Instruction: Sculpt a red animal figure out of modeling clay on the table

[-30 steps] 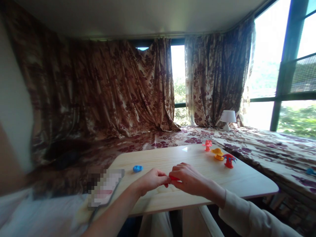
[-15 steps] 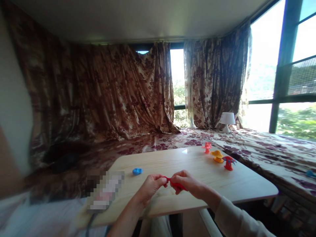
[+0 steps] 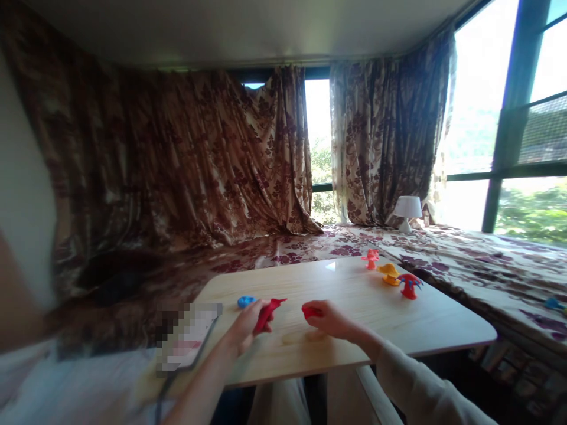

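Over the near half of the light-wood desk, holding soft-looking red material in two separate pieces. Towards the left edge, wrapped in the closed fingers of the left hand, a longer red piece, ending in a thin tip aimed towards the far right. Across a gap from that tip, nearer the middle of the near edge, a second red piece, gripped in the curled fingers of the right hand; too much hidden there to judge its full shape.

Just beyond the left hand, a small blue piece; impossible to tell whether touching the hand or only behind it. Along the right edge, running from near the far right corner, a pink figure, a yellow figure and a red-and-blue figure, all well apart from both hands. By the left edge, a pixelated flat object.

Step in hand, judging by the split: portioning the red material. Called for next, probably: a gentle hold on the left, to spare the thin tip, and enough room kept from the blue piece.
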Available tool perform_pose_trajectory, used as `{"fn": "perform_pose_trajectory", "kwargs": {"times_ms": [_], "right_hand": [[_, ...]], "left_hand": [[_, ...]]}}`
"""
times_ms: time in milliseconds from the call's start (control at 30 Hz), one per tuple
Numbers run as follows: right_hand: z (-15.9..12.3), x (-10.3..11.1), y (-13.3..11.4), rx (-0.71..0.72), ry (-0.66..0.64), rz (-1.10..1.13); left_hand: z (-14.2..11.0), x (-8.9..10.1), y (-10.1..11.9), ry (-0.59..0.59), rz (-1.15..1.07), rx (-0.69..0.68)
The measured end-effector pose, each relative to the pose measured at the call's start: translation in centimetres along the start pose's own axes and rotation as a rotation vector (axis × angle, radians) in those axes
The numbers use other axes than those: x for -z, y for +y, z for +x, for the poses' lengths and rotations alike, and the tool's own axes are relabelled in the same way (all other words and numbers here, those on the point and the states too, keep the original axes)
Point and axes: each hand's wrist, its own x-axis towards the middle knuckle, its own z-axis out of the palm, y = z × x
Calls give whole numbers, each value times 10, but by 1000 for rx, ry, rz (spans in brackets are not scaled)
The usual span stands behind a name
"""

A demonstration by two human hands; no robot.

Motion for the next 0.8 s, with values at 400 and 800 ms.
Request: {"fn": "perform_pose_trajectory", "kwargs": {"times_ms": [400, 800], "right_hand": [[4, -5, -7, 256, 332, -53], [-36, -11, -26, 521, 375, -221]], "left_hand": [[-2, -20, -11, -79, -287, 55], [-14, -59, -17, 14, -690, 145]]}}
